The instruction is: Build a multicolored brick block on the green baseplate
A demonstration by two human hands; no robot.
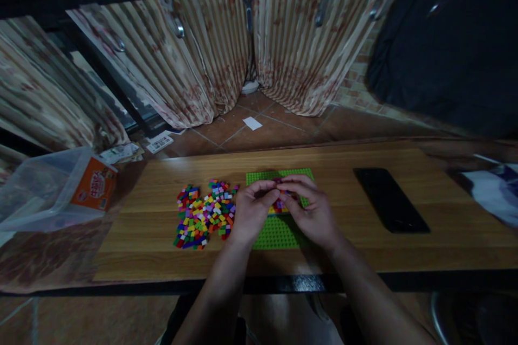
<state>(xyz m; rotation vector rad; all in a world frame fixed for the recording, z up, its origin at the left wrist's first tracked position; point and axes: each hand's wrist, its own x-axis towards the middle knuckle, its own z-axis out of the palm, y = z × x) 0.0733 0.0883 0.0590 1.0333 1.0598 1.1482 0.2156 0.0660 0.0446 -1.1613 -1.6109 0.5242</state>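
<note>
A green studded baseplate [279, 233] lies flat on a wooden table [340, 248]. Small coloured bricks [279, 206] are stuck in rows on its middle. My left hand [251, 213] and my right hand [311, 210] meet over those rows, fingers curled and pinched together at the fingertips. What the fingertips pinch is too small to make out. A heap of loose coloured bricks [204, 214] lies just left of my left hand.
A black phone [390, 199] lies on the table to the right. A clear plastic bag with an orange packet [95, 183] sits at the far left. Striped curtains [226, 54] hang behind, over a tiled floor.
</note>
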